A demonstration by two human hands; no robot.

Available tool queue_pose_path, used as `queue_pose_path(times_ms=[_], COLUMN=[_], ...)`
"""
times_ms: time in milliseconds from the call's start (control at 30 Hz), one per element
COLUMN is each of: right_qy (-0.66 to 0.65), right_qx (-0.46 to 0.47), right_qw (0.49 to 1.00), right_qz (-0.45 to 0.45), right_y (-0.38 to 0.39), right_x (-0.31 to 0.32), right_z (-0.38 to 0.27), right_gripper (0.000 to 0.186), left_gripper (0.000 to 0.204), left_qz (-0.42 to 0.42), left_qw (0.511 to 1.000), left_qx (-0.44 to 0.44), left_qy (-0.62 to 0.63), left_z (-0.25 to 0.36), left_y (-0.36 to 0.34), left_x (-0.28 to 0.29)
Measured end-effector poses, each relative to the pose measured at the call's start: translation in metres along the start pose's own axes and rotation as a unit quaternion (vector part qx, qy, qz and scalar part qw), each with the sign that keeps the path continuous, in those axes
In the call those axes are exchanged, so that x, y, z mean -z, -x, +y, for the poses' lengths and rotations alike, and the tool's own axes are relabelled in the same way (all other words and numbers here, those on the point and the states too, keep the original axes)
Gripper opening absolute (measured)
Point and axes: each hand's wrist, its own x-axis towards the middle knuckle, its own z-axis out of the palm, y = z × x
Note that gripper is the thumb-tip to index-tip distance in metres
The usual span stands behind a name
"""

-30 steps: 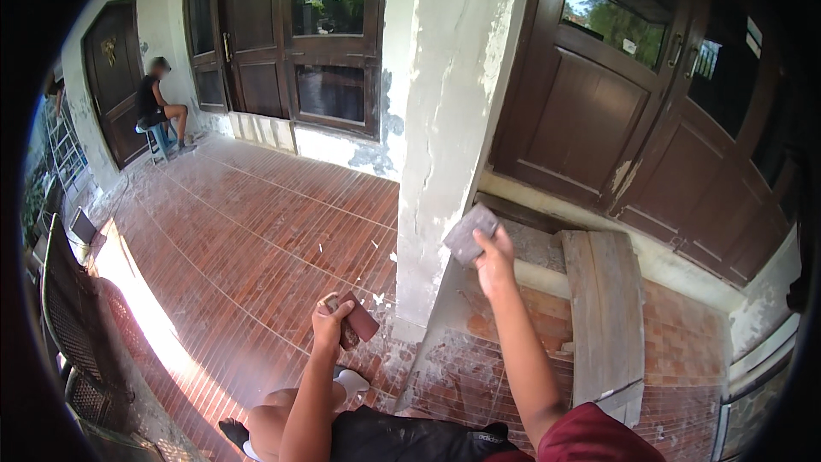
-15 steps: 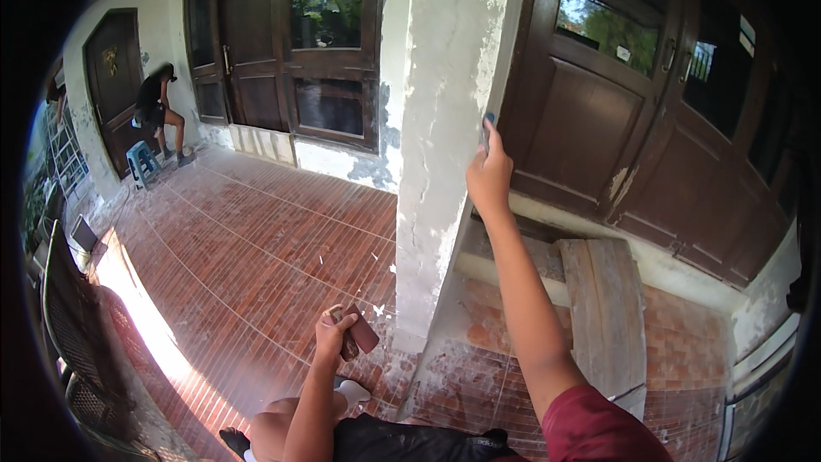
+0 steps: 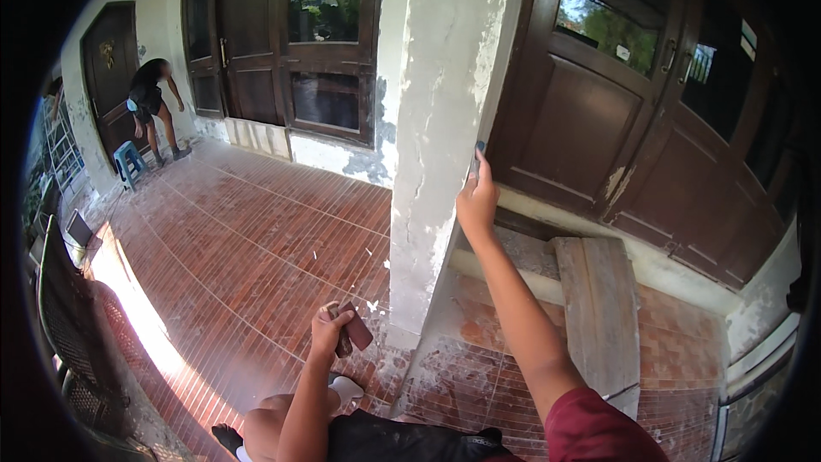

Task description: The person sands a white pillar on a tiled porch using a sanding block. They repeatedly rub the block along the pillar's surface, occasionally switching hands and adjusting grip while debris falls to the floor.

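A: Right, what is held in the right hand?

B: Only a thin dark sliver is seen above the fingertips, pressed flat against the corner of the white pillar. A sanding sheet or pad is judged likely; it cannot be told for certain. The hand is closed round it, fingers extended up along the edge, arm raised.

A: How would it handle?

B: Light, thin and flexible is the judgement, rough on one face. It would best be gripped flat under the fingers and palm, so pressure is spread and it is not folded on the pillar's edge.

A: And the left hand?

B: Held low, near the base of the pillar, above the red brick floor. It is curled shut round a small reddish-brown block with something darker beside it. The block is judged stiff, light and easy to grip across its narrow sides.

A: Surroundings?

B: Flaking plaster is seen on the pillar. A weathered wooden plank is laid on the step to the right, before dark brown doors. Another person is bent at the far wall, beside a blue stool.
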Motion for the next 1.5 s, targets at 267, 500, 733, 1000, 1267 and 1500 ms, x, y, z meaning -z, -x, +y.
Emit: queue_pose_path(times_ms=[267,500,733,1000,1267,1500], right_qy=[0.015,-0.039,0.004,-0.017,-0.031,-0.013], right_qx=[-0.105,-0.122,-0.132,-0.031,0.006,-0.020], right_qw=[0.994,0.990,0.991,0.999,0.999,0.999], right_qz=[-0.036,-0.067,-0.021,0.018,0.039,0.049], right_y=[-0.005,-0.003,-0.009,-0.077,-0.094,-0.101], right_x=[0.001,0.009,0.001,-0.004,-0.005,-0.008], right_z=[-0.003,0.002,-0.011,-0.006,-0.025,-0.024], right_gripper=[0.047,0.044,0.046,0.044,0.044,0.042], left_gripper=[0.042,0.025,0.027,0.027,0.029,0.030], left_qz=[-0.008,0.082,0.094,0.106,0.086,0.098], left_qw=[0.999,0.996,0.993,0.993,0.993,0.993], left_qx=[0.006,0.010,-0.016,-0.010,-0.050,-0.020], left_qy=[-0.036,-0.043,-0.069,-0.047,-0.063,-0.071], left_z=[-0.010,-0.019,-0.003,-0.014,-0.022,-0.011], left_y=[-0.003,-0.010,-0.006,-0.002,-0.019,-0.009], left_x=[-0.003,0.009,0.021,0.022,0.027,0.022])
